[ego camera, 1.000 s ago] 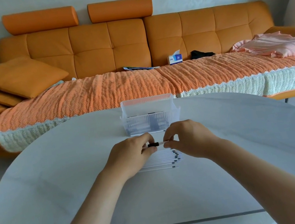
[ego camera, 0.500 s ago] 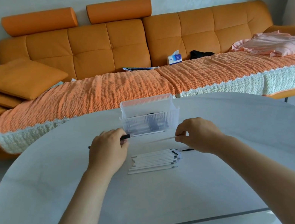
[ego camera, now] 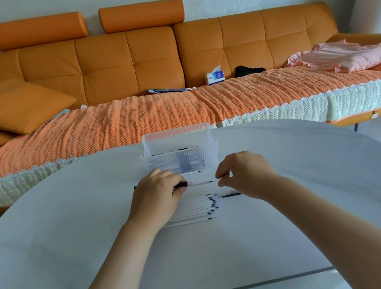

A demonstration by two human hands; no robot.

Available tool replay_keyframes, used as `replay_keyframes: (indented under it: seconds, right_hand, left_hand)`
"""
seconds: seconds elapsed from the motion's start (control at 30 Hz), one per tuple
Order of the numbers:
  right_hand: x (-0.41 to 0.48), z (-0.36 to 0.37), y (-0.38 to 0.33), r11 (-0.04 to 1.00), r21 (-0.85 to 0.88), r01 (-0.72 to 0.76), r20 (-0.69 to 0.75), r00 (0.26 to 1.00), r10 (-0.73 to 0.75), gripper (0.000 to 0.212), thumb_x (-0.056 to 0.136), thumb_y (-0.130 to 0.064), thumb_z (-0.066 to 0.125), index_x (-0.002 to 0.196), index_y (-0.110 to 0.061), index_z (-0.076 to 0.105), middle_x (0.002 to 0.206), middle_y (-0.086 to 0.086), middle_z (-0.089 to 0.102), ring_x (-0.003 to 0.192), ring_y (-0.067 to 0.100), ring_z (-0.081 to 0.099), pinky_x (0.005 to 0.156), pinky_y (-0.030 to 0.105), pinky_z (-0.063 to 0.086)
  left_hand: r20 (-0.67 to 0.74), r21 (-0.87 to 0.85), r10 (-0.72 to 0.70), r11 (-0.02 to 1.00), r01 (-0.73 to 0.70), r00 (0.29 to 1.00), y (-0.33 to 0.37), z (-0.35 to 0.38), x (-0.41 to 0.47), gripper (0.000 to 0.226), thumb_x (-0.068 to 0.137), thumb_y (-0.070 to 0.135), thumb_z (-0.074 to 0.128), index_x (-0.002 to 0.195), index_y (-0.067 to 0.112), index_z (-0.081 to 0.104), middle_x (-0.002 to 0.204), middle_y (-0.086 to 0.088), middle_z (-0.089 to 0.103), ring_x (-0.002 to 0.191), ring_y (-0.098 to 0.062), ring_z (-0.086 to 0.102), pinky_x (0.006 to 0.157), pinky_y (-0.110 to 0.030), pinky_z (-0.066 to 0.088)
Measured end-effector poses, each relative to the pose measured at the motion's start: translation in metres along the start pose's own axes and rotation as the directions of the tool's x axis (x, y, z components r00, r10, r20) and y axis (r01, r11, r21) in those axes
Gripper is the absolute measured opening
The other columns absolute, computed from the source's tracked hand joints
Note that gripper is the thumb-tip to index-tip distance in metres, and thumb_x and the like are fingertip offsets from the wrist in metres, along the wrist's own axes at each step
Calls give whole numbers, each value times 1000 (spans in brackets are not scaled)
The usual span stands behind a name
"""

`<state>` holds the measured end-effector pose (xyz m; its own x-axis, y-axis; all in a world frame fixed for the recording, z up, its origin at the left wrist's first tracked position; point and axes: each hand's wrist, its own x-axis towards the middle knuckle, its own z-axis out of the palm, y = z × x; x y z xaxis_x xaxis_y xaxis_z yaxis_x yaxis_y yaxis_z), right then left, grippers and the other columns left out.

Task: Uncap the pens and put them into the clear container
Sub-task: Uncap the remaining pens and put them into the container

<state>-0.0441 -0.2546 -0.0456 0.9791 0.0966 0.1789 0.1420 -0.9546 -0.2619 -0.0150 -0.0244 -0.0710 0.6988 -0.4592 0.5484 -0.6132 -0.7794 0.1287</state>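
Note:
A clear ribbed container (ego camera: 182, 162) stands on the white table (ego camera: 76, 253) with several dark pens inside. Just in front of it my left hand (ego camera: 158, 198) grips a pen (ego camera: 183, 184) by its black section. A thin clear piece (ego camera: 204, 182) runs level from that pen to my right hand (ego camera: 245, 173), which pinches its right end. I cannot tell whether the piece is seated on the pen. A row of several white pens (ego camera: 196, 210) lies below my hands, partly hidden by the left one.
A short black stick (ego camera: 231, 195) lies on the table under my right hand, right of the pen row. Behind the table is an orange sofa (ego camera: 169, 59) with a knitted cover, a tissue box (ego camera: 215, 76) and pink cloth (ego camera: 342, 59).
My hands started together on one pen, then pulled apart, the left with the pen and the right with a thin piece. Now they are closer again and the two parts line up.

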Motion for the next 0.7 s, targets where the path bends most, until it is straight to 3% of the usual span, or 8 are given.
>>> replay_keyframes:
  seconds: [0.17, 0.33, 0.53, 0.7]
  right_hand:
    - [-1, -1, 21, 993, 32, -114, 30, 993, 113, 19, 89, -37, 69, 108, -34, 67, 94, -15, 69, 86, 8, 60, 62, 24, 41]
    - [1, 7, 23, 992, 50, -119, 104, 988, 113, 10, 89, -40, 66, 94, -32, 69, 95, -14, 65, 85, 10, 59, 56, 23, 37]
    - [7, 8, 20, 992, 74, -102, 191, 978, 86, 13, 88, -39, 67, 99, -35, 72, 99, -14, 64, 86, 10, 62, 70, 27, 52]
    - [15, 6, 10, 995, 60, -76, 148, 987, 67, 26, 94, -42, 60, 117, -32, 66, 112, -11, 65, 85, 10, 58, 73, 27, 48]
  left_hand:
    - [75, 20, -61, 998, 59, 995, -5, 7, -1, 8, 87, 34, 66, 88, 27, 70, 84, 15, 62, 84, -13, 50, 59, -27, 36]
    - [203, 12, -84, 996, 84, 976, -7, 12, -2, 13, 92, 39, 58, 93, 31, 68, 87, 18, 58, 88, -8, 45, 65, -28, 41]
    - [277, 4, -99, 995, 102, 956, -7, 9, -2, 17, 94, 41, 53, 103, 36, 67, 95, 18, 56, 100, -8, 47, 68, -25, 34]
    - [315, -22, -117, 991, 130, 942, -11, 7, -4, 21, 95, 41, 51, 109, 36, 66, 102, 16, 58, 108, -7, 47, 75, -26, 40]
